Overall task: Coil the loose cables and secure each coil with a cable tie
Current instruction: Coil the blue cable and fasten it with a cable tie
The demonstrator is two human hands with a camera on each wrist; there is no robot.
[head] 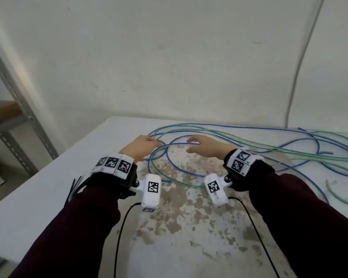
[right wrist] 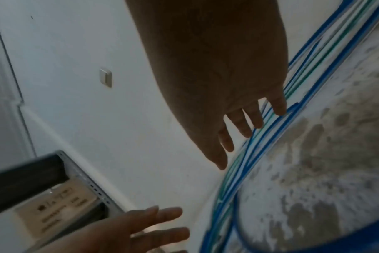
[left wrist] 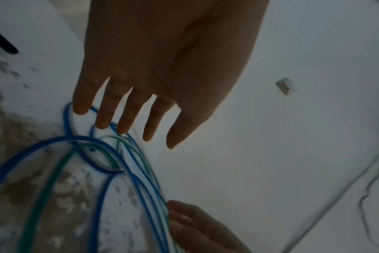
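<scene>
1. The left hand [head: 143,146] has a released grip, fingers straight over the cable loops.
2. The right hand [head: 206,146] is likewise released, fingers spread just above the strands.
3. Blue cables [head: 249,128] and green cables [head: 289,152] lie in loose, overlapping loops on the stained white surface [head: 189,227], trailing off right.
</scene>
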